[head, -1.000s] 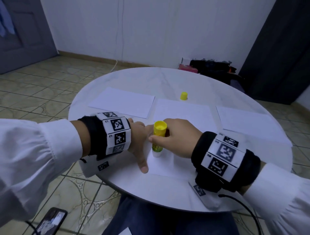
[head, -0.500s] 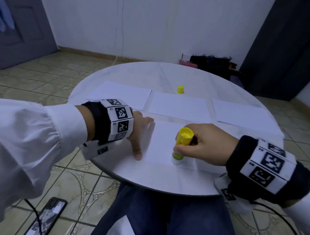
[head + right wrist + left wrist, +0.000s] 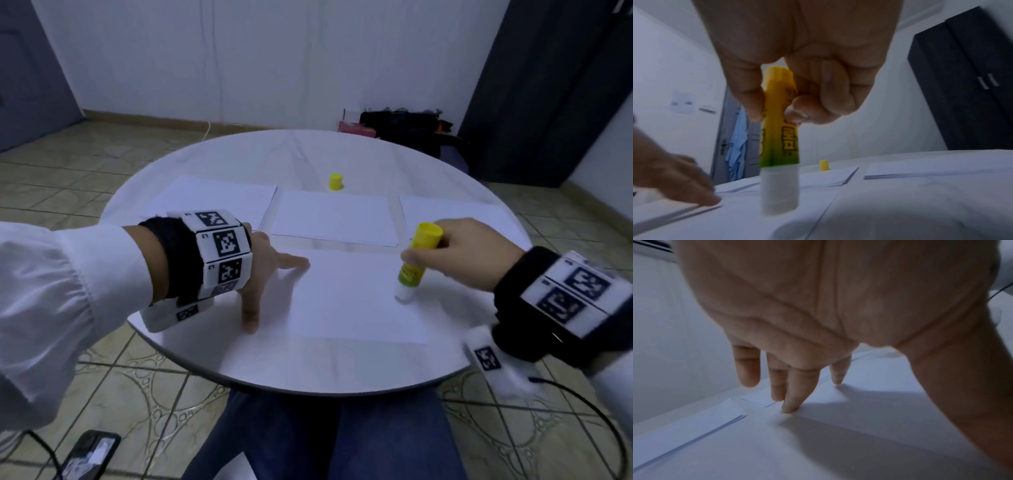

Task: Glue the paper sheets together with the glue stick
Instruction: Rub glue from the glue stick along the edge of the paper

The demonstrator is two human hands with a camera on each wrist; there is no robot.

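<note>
**Glue stick on near sheet, right edge**

Right hand (image 3: 469, 257) pinches the glue stick (image 3: 412, 265), near upright, top tilted toward 1 o'clock, tip on the near paper sheet (image 3: 349, 298). Left hand (image 3: 263, 270), at 9 o'clock, fingers (image 3: 791, 405) spread straight, pins the sheet's left edge. Unglued paper likely lies between the hands.

Dim, bluish indoor light throughout. Left hand (image 3: 818, 313) throws a soft shadow toward lower right. Right wrist view blurs the glue stick (image 3: 780, 146); straight lines bow at frame edges.
</note>
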